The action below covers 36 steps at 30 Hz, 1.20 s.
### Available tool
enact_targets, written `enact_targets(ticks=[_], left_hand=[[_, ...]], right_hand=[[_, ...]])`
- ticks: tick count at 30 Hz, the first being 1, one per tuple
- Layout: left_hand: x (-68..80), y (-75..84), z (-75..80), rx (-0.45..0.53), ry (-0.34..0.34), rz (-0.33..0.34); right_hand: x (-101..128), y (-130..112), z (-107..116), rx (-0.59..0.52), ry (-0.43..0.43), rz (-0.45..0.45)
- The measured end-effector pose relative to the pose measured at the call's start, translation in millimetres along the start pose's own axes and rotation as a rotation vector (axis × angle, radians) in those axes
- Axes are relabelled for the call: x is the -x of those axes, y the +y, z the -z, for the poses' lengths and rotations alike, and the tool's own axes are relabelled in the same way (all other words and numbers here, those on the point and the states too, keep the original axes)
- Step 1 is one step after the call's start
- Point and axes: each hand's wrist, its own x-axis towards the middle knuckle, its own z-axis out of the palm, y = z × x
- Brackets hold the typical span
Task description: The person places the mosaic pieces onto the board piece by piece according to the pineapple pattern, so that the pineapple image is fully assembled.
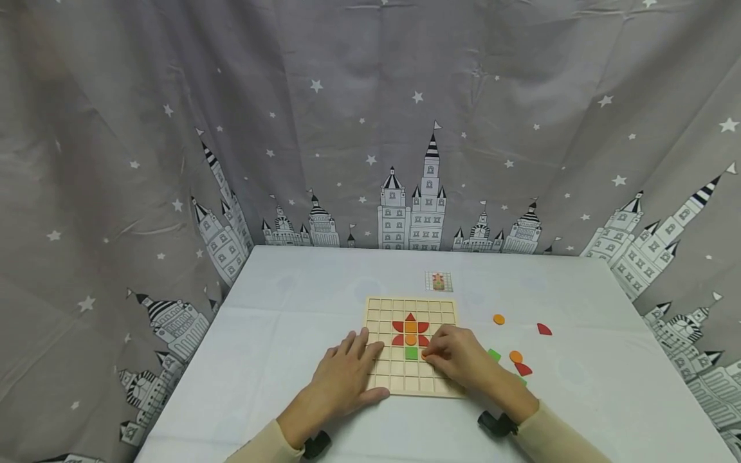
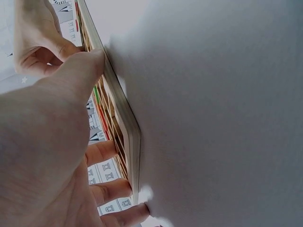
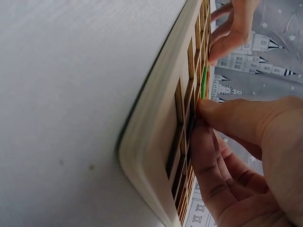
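Observation:
A wooden grid board (image 1: 405, 386) lies on the white table. Red, orange and green pieces sit in its cells, with a red triangle (image 1: 410, 317) at the top and a green square (image 1: 411, 353) at the bottom of the middle column. My right hand (image 1: 460, 355) pinches an orange disc (image 1: 424, 354) at the cell just right of the green square; fingers cover most of the disc. My left hand (image 1: 347, 370) rests at the board's left side with fingers spread, its thumb at the front edge. In the left wrist view the thumb (image 2: 85, 64) touches the board's rim (image 2: 124, 111).
Right of the board lie loose pieces: orange discs (image 1: 499, 319), red quarter circles (image 1: 544, 329) and a green piece (image 1: 494, 354), some partly behind the right hand. A small pattern card (image 1: 439, 281) lies behind the board. A grey curtain (image 1: 370, 128) hangs beyond the table (image 1: 278, 347).

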Motion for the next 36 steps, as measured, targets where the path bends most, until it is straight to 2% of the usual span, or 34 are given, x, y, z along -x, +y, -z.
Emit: enact_targets(ticks=[18,32,36], left_hand=[[0.8,-0.3,-2.0,-0.031,0.026,-0.011],[2.3,-2.2,-2.5,0.012,0.027,-0.014],[1.8,-4.7,-2.7,0.044,0.020,-0.017]], right_hand=[[-5.3,2.8,-6.5,-0.043,-0.004,-0.036],[-1.9,4.1,-1.7,-0.024,0.024,-0.013],[-0.4,5.9,6.0,-0.010,0.049,-0.071]])
